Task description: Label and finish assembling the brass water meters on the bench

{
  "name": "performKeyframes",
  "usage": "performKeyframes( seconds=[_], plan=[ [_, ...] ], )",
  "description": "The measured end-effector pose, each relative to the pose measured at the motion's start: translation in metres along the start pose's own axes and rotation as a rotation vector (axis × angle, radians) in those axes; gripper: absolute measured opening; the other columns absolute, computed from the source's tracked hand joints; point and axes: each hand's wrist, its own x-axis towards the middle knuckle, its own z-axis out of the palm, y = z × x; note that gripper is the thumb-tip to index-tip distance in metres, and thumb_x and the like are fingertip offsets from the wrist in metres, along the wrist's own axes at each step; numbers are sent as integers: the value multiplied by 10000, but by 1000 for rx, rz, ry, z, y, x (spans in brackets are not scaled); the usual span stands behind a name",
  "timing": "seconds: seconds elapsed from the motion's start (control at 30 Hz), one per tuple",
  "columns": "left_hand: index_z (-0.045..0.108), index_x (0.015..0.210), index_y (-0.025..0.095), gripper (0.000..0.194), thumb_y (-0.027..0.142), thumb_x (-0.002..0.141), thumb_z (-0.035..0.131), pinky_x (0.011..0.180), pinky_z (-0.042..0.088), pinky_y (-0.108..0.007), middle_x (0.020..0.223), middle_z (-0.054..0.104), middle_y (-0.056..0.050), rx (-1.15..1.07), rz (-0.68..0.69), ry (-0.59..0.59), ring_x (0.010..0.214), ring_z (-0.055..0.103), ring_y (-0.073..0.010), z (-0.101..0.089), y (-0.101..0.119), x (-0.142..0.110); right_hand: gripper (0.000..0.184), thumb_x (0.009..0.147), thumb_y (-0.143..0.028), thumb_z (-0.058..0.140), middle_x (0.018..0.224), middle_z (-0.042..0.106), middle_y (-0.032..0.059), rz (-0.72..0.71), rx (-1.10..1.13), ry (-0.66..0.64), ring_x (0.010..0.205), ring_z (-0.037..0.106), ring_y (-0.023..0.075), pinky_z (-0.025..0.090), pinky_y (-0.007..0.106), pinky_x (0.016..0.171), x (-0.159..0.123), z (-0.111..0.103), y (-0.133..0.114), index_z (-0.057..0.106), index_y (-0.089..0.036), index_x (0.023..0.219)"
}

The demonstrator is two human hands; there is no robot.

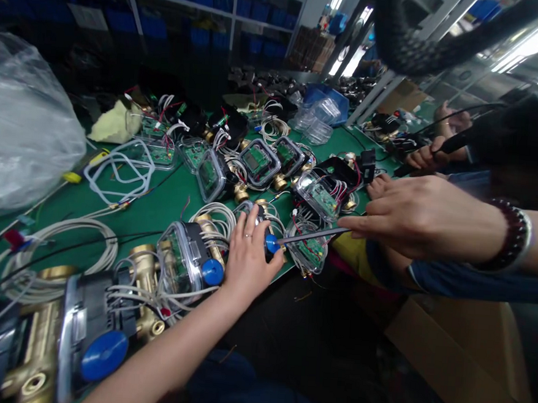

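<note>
My left hand (249, 255) lies over a brass water meter (261, 222) with a blue end cap (272, 243) at the near edge of the green bench (158, 203), fingers closed round its body. My right hand (415, 215) pinches a thin metal tool (312, 235), its tip pointing left at the blue cap. Just beyond the tip sits a clear meter cover with a green circuit board (309, 250) and red and white wires.
More brass meters with blue caps (185, 269) (84, 336) line the near left edge. Several open meters with circuit boards (258, 161) and white cable coils (119, 169) fill the bench. A plastic bag (21, 123) sits left. Another person's hands (431, 154) work at the right. A cardboard box (461, 356) stands below.
</note>
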Motion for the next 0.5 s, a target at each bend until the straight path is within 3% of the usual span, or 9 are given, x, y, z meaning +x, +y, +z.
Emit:
performKeyframes(
  seconds=[0.2,0.3,0.4,0.47,0.5],
  plan=[
    [428,1191,144,484,209,756,629,1078,307,-562,1476,308,-204,-20,1,-6,1384,227,-360,2,-1,-1,147,588,-91,679,516,555,-139,81,31,11,511,372,-29,193,122,504,7,-1,1,683,-56,731],
    [434,1198,130,490,213,755,627,1080,308,-563,1477,306,-206,-17,-2,-8,1384,224,-367,1,-1,-1,213,552,-150,741,550,621,-103,84,26,37,513,433,-34,210,114,510,11,-2,4,712,-111,759],
    [463,1188,127,484,238,748,633,1089,306,-556,1482,308,-190,-11,-42,-27,1375,246,-366,-2,1,-2,152,562,-108,761,582,661,-60,84,106,56,499,496,-20,251,113,504,11,0,14,715,-124,706],
    [489,1182,121,500,272,733,652,1101,299,-545,1486,308,-180,-21,-77,-65,1369,259,-367,-3,3,-2,82,636,-35,724,572,659,-36,98,206,163,476,531,-5,290,117,495,8,12,23,706,-114,647],
    [499,1185,120,522,297,723,665,1108,291,-541,1486,313,-174,-30,-93,-85,1368,260,-370,-4,3,-1,138,729,-34,668,532,634,-35,111,262,294,430,518,-3,295,121,469,7,23,27,696,-108,616]
  ],
)
